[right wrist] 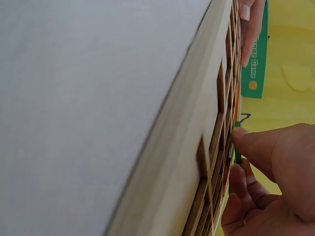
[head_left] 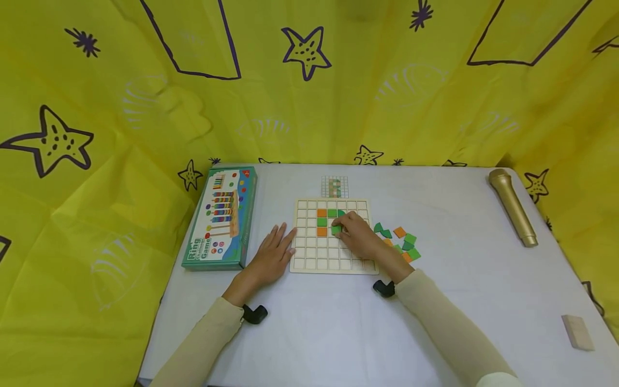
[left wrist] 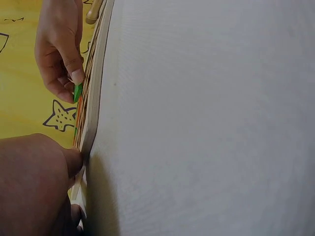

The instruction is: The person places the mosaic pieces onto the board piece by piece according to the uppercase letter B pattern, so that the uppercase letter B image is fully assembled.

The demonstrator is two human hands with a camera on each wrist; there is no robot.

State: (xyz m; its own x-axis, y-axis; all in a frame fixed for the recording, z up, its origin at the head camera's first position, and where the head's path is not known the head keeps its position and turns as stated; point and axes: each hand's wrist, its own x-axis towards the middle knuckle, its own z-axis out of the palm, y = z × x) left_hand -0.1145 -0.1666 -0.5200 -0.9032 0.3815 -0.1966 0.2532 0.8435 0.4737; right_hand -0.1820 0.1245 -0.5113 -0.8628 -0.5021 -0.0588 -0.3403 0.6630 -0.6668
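Right hand (head_left: 359,236): grip pinching green tile (head_left: 336,230), mid-frame, over board (head_left: 309,252). Left hand (head_left: 271,255): grip spread, at board's left edge, handy for steadying. Best square tile to grid, lower it flat, avoid nudging orange tile (head_left: 322,232) alongside.

Item: one flat, rectangular teal box with a printed white lid panel (head_left: 220,217). Lid lettering, as I read it remotely through the head view: "Ring" and "Game" in large type, "Challenge" in smaller type between them. Green side panel (right wrist: 256,64), which my right wrist view shows with its print running sideways: "nge Game" legible, start of the line covered. Red corner badge (head_left: 246,173): print too small for me.
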